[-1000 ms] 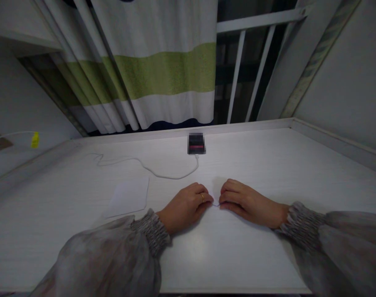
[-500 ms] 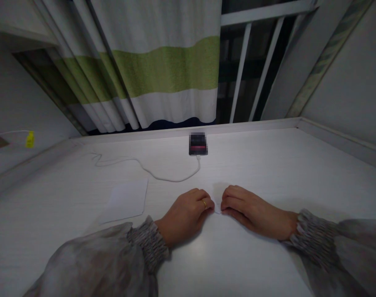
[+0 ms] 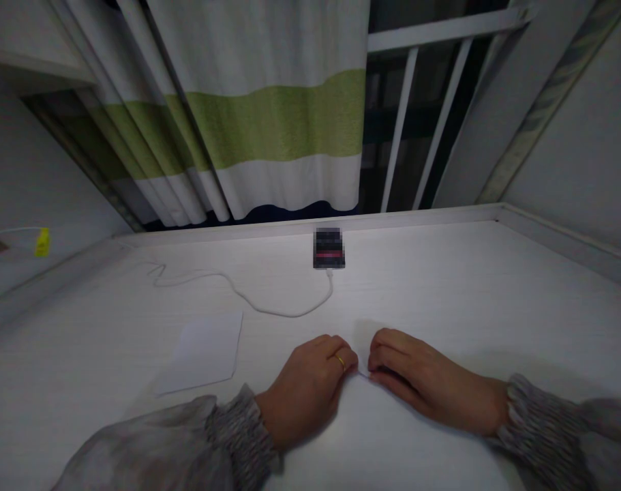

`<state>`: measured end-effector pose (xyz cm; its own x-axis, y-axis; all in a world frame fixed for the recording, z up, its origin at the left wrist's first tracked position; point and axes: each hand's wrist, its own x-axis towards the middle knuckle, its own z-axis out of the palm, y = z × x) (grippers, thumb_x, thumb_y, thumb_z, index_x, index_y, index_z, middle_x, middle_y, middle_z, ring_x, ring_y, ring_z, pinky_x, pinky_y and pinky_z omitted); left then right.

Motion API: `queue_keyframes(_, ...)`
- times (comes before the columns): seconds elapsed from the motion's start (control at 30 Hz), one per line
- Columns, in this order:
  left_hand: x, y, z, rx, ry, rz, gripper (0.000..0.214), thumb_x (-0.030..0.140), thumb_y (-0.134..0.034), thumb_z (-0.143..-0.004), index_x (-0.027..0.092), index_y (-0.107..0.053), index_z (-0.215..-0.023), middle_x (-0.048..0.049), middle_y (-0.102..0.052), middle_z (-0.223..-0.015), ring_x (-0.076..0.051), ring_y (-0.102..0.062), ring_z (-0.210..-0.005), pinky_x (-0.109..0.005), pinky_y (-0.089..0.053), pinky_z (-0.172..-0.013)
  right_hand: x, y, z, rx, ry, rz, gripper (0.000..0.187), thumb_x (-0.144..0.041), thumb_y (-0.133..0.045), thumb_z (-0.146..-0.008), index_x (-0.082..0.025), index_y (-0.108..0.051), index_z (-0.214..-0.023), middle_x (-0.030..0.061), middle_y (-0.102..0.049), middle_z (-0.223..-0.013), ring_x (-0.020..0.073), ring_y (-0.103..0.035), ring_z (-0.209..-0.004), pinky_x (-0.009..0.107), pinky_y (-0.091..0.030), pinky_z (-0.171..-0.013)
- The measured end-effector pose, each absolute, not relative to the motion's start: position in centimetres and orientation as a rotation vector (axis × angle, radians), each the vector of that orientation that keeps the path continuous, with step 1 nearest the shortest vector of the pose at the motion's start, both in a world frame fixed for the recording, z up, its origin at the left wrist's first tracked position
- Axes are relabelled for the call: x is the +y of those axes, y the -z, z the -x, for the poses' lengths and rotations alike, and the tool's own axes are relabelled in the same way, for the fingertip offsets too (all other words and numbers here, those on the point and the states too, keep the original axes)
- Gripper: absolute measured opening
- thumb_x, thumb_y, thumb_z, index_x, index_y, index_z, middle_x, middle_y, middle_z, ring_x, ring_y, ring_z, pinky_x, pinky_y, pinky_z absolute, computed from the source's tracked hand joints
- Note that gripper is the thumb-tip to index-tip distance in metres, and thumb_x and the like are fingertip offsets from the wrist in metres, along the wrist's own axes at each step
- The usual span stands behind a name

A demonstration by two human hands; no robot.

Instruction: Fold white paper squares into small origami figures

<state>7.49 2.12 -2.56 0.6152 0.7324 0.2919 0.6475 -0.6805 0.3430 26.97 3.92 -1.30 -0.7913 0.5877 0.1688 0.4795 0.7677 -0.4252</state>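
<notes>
Between my two hands is a small piece of white paper (image 3: pixel 363 373), mostly hidden by the fingers; only a thin edge shows. My left hand (image 3: pixel 315 385), with a gold ring on one finger, is closed on the paper's left side. From the right, my right hand (image 3: pixel 427 378) pinches the other side with thumb and fingertips. Both hands rest low over the white tabletop (image 3: pixel 371 443). Whether the paper is folded cannot be made out. To the left of my left hand lies a flat sheet of white paper (image 3: pixel 202 353).
A dark, blurred device (image 3: pixel 328 248) sits near the back edge, with a white cable (image 3: pixel 284 314) curving from it to the left. Behind hangs a white and green curtain (image 3: pixel 279 123) beside a barred window (image 3: pixel 407 116). A yellow tag (image 3: pixel 43 242) hangs at the left.
The whole view has shifted, so the hands and table appear lower. Less of the held paper shows between my fingers. Both hands keep their grip.
</notes>
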Motion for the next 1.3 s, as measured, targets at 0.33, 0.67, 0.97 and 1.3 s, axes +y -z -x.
queue_keyframes(0.33, 1.9, 1.8, -7.7, 1.113, -0.604, -2.578, 0.013, 0.017, -0.046, -0.081, 0.014, -0.059, -0.083, -0.0054, -0.058, -0.081, -0.015, -0.050, -0.075, -0.028, -0.043, -0.068, 4.0, 1.8, -26.7, -2.705, -0.386, 0.759, 0.018, -0.013, -0.039, -0.087, -0.013, -0.056, -0.082, 0.0073, -0.057, -0.082, 0.0174, -0.050, -0.075, 0.033, -0.045, -0.070)
queue_keyframes(0.67, 2.1, 1.9, -8.2, 1.166, -0.588, -2.552, 0.014, 0.019, -0.046, -0.083, 0.015, -0.060, -0.081, -0.0046, -0.059, -0.079, -0.015, -0.050, -0.074, -0.027, -0.043, -0.067, 4.0, 2.1, -26.6, -2.705, -0.362, 0.851, 0.018, -0.014, -0.039, -0.087, -0.013, -0.055, -0.080, 0.0064, -0.056, -0.080, 0.0181, -0.049, -0.075, 0.036, -0.044, -0.071)
queue_keyframes(0.97, 2.1, 2.0, -8.5, 1.318, -0.500, -2.427, 0.017, 0.019, -0.042, -0.084, 0.014, -0.058, -0.081, -0.0058, -0.056, -0.080, -0.017, -0.046, -0.077, -0.033, -0.042, -0.072, 3.9, 1.8, -26.6, -2.661, -0.490, 1.043, 0.016, -0.014, -0.038, -0.086, -0.016, -0.053, -0.082, 0.0056, -0.054, -0.082, 0.0180, -0.048, -0.078, 0.040, -0.038, -0.080)
queue_keyframes(1.3, 2.0, 1.8, -8.9, 1.455, -0.426, -2.404, 0.016, 0.021, -0.043, -0.083, 0.014, -0.057, -0.079, -0.0055, -0.056, -0.078, -0.018, -0.046, -0.074, -0.036, -0.039, -0.070, 3.6, 1.4, -26.4, -2.594, -0.518, 1.139, 0.015, -0.013, -0.038, -0.086, -0.017, -0.051, -0.078, 0.0037, -0.052, -0.078, 0.0174, -0.045, -0.076, 0.037, -0.033, -0.075)
